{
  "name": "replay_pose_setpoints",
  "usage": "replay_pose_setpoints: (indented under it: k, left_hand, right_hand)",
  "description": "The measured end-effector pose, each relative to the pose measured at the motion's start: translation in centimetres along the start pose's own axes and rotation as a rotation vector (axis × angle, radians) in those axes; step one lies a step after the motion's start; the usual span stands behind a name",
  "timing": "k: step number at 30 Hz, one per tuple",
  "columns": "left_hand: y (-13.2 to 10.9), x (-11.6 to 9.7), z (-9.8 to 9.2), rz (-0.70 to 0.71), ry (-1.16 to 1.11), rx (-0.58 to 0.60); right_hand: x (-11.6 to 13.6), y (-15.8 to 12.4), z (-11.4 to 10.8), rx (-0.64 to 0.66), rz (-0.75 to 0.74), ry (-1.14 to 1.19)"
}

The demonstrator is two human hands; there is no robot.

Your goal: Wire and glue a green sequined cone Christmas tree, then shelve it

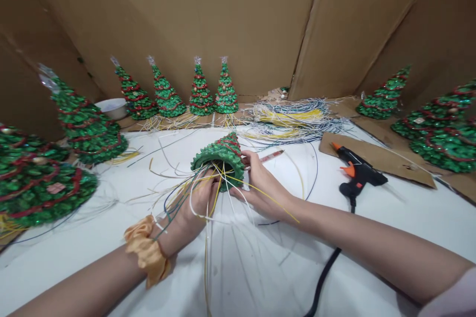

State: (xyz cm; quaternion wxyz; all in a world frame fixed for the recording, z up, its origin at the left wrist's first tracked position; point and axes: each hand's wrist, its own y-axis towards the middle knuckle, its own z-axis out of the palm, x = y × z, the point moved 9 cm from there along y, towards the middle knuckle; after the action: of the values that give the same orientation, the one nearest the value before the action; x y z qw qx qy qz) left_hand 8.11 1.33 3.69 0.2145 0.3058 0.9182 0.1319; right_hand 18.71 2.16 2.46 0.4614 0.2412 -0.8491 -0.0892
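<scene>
A small green Christmas tree (pixel 222 154) with red trim lies tipped over in mid-air above the white table (pixel 260 267), its open base toward me. Thin yellow, white and blue wires (pixel 208 193) spill out of that base. My left hand (pixel 199 203), with an orange scrunchie (pixel 147 250) on the wrist, reaches up into the base among the wires, fingers curled. My right hand (pixel 260 181) grips the tree's rim on the right side, fingers closed on it.
Finished trees stand in a row at the back (pixel 201 91), in a cluster at the left (pixel 44 178) and at the right (pixel 442 129). A coil of loose wires (pixel 293 119) lies behind. A black glue gun (pixel 357 173) rests on the right, beside cardboard (pixel 386 158). A white bowl (pixel 111 107) sits back left.
</scene>
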Motion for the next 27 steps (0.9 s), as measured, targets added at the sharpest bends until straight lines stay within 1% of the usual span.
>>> replay_pose_setpoints:
  k: [3, 5, 8, 13, 15, 22, 25, 27]
  left_hand:
    - [-0.1, 0.3, 0.5, -0.015, 0.013, 0.045]
    - [-0.1, 0.3, 0.5, 0.006, 0.027, 0.037]
    - [-0.1, 0.2, 0.1, 0.016, 0.070, -0.002]
    - [0.2, -0.5, -0.2, 0.010, 0.001, 0.072]
    - [0.2, -0.6, -0.4, 0.004, -0.015, 0.080]
    - [0.2, -0.7, -0.5, 0.029, -0.045, 0.025]
    - [0.3, -0.6, -0.6, 0.015, -0.059, 0.022]
    - [0.3, -0.7, -0.6, 0.001, -0.072, 0.044]
  right_hand:
    - [-0.1, -0.1, 0.0, -0.007, -0.014, -0.020]
    - [-0.1, -0.2, 0.0, -0.013, -0.014, -0.032]
    - [-0.1, -0.2, 0.0, -0.006, 0.011, -0.036]
    - [-0.1, -0.1, -0.1, 0.005, 0.085, -0.053]
    - [-0.1, -0.1, 0.0, 0.009, 0.091, -0.065]
    - [-0.3, -0.3, 0.1, -0.015, 0.047, -0.087]
    - [-0.3, -0.3, 0.1, -0.019, 0.054, -0.097]
    - [-0.1, -0.3, 0.1, -0.016, 0.062, -0.100]
